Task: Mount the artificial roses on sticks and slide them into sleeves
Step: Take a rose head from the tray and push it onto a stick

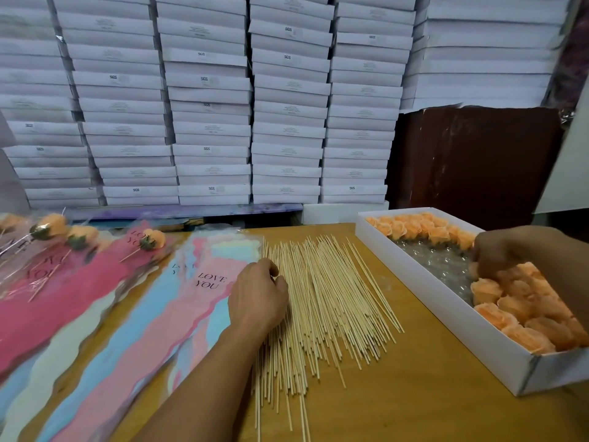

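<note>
While the left hand (258, 295) rests curled on the sticks (322, 301), seemingly pinching one, the sticks run lengthwise away from the person. Right of them, the right hand (500, 253) reaches into the box (414, 282), fingers curled onto a rose (486, 290); grip unclear.

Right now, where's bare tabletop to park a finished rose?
Bare wood lies in the near strip of the table, between the stick pile and the white box of roses, widening toward the near edge. The left is crowded: sleeves overlap up to the left hand. The right hand is in the box.
</note>
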Demonstrator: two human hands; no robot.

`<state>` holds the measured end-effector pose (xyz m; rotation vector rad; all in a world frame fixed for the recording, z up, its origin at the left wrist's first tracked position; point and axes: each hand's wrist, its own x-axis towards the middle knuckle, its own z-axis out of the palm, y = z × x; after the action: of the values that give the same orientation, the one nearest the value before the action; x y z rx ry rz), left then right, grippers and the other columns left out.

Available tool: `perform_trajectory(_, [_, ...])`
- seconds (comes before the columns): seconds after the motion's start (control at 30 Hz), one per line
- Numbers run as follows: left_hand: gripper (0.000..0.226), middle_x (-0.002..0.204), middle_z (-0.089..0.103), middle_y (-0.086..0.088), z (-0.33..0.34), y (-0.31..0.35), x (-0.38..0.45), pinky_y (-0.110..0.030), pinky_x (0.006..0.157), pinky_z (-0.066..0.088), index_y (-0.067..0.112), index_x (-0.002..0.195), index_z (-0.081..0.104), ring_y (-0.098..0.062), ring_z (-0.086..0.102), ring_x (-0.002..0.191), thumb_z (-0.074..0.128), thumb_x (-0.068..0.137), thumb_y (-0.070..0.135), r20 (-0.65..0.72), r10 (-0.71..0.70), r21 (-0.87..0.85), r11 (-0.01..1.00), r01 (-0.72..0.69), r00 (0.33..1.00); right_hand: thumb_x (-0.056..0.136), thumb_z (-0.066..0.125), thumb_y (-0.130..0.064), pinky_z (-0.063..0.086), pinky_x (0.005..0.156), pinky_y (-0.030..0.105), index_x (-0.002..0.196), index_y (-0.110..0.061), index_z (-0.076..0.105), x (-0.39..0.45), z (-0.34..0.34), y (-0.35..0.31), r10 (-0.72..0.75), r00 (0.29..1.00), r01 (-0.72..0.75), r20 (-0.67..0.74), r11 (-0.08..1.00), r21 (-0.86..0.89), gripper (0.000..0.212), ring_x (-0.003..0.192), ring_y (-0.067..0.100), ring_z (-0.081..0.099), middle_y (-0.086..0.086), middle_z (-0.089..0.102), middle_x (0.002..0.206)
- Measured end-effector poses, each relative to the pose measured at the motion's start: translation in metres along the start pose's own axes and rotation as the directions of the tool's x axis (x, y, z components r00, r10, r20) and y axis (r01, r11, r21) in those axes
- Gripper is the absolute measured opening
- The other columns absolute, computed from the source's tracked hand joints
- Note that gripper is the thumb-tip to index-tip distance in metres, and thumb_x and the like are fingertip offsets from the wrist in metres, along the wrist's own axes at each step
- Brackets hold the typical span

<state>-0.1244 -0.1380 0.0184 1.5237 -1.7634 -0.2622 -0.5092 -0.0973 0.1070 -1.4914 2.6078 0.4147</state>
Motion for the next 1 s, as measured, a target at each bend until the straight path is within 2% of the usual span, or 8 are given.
perform_trajectory(0.13, [0.012, 0.102, 0.065, 0.0, 0.001, 0.0, 0.001, -0.04, 0.077, 0.056, 0.019, 0.103, 0.063, -0.021, 0.062, 0.087, 0.057, 0.094, 0.024, -0.008, 0.004, -0.008, 1.0, -0.004, 1.0, 0.095, 0.065, -0.027, 0.048, 0.063, 0.023, 0.081, -0.011, 0.065, 0.004, -0.006, 0.008, 0.032, 0.992, -0.004, -0.12, 0.974, 0.226, 0.022, 0.076, 0.016, 0.063, 0.006, 0.066, 0.084])
perform_trajectory(0.27, [0.011, 0.102, 0.065, -0.001, 0.001, 0.001, 0.0, -0.042, 0.079, 0.055, 0.018, 0.102, 0.063, -0.023, 0.062, 0.088, 0.057, 0.094, 0.023, 0.011, 0.004, -0.007, 1.0, -0.004, 1.0, 0.094, 0.067, -0.027, 0.053, 0.071, 0.028, 0.1, -0.005, 0.064, 0.009, -0.002, 0.008, 0.026, 0.997, -0.008, -0.073, 0.972, 0.234, 0.023, 0.095, 0.022, 0.065, 0.006, 0.065, 0.1])
perform_trajectory(0.4, [0.012, 0.102, 0.065, -0.001, 0.0, 0.0, 0.0, -0.042, 0.079, 0.055, 0.018, 0.102, 0.063, -0.023, 0.062, 0.089, 0.056, 0.094, 0.023, 0.012, 0.0, -0.013, 1.0, 0.0, 1.0, 0.093, 0.07, -0.035, 0.046, 0.048, 0.017, 0.108, -0.012, 0.06, -0.001, 0.006, 0.005, 0.041, 0.997, -0.048, 0.062, 0.992, 0.119, 0.03, 0.084, 0.014, 0.064, 0.0, 0.063, 0.096])
perform_trajectory(0.5, [0.013, 0.103, 0.065, -0.001, 0.0, 0.001, 0.001, -0.041, 0.079, 0.055, 0.018, 0.103, 0.064, -0.023, 0.062, 0.088, 0.056, 0.094, 0.023, 0.01, -0.01, -0.019, 1.0, 0.01, 1.0, 0.089, 0.074, -0.03, 0.054, 0.065, 0.022, 0.096, -0.013, 0.061, 0.003, 0.003, 0.005, 0.009, 1.0, -0.008, -0.008, 0.997, 0.078, 0.023, 0.084, 0.015, 0.062, 0.0, 0.059, 0.089])
perform_trajectory(0.6, [0.012, 0.102, 0.066, -0.001, 0.0, 0.002, 0.001, -0.041, 0.079, 0.055, 0.018, 0.102, 0.064, -0.024, 0.062, 0.089, 0.057, 0.094, 0.023, 0.01, -0.014, -0.028, 0.999, 0.015, 1.0, 0.089, 0.076, -0.031, 0.044, 0.059, 0.026, 0.075, -0.01, 0.061, 0.003, -0.015, 0.012, -0.035, 0.997, 0.052, -0.072, 0.965, 0.258, 0.029, 0.071, 0.017, 0.055, 0.004, 0.059, 0.081])
perform_trajectory(0.7, [0.012, 0.099, 0.067, -0.001, 0.0, 0.002, 0.0, -0.039, 0.077, 0.052, 0.018, 0.1, 0.064, -0.025, 0.061, 0.09, 0.057, 0.093, 0.024, -0.001, -0.016, -0.035, 0.999, 0.016, 1.0, 0.09, 0.072, -0.039, 0.045, 0.062, 0.032, 0.083, -0.002, 0.071, -0.006, -0.036, 0.006, -0.103, 0.974, 0.183, -0.203, 0.884, 0.43, 0.037, 0.077, 0.024, 0.057, 0.012, 0.065, 0.089])
perform_trajectory(0.87, [0.018, 0.082, 0.065, 0.005, -0.007, 0.014, -0.004, -0.018, 0.071, 0.049, 0.021, 0.107, 0.067, -0.007, 0.059, 0.077, 0.071, 0.09, 0.027, -0.024, 0.132, -0.448, 0.885, -0.129, 0.991, 0.079, 0.076, -0.052, 0.036, 0.054, 0.027, 0.076, -0.01, 0.079, -0.049, -0.054, -0.073, -0.349, 0.889, 0.457, -0.296, 0.714, 0.531, 0.042, 0.063, 0.015, 0.048, -0.001, 0.062, 0.067])
perform_trajectory(1.0, [0.056, 0.106, 0.067, 0.009, -0.01, 0.021, -0.011, -0.018, 0.08, 0.054, 0.029, 0.132, 0.057, -0.001, 0.062, 0.095, 0.08, 0.082, 0.025, 0.119, 0.28, -0.605, 0.781, -0.154, 0.953, 0.071, 0.077, -0.05, 0.029, 0.047, 0.025, 0.046, -0.031, 0.07, -0.083, -0.043, -0.144, -0.433, 0.867, 0.497, -0.248, 0.706, 0.505, 0.032, 0.047, 0.01, 0.036, -0.012, 0.049, 0.043])
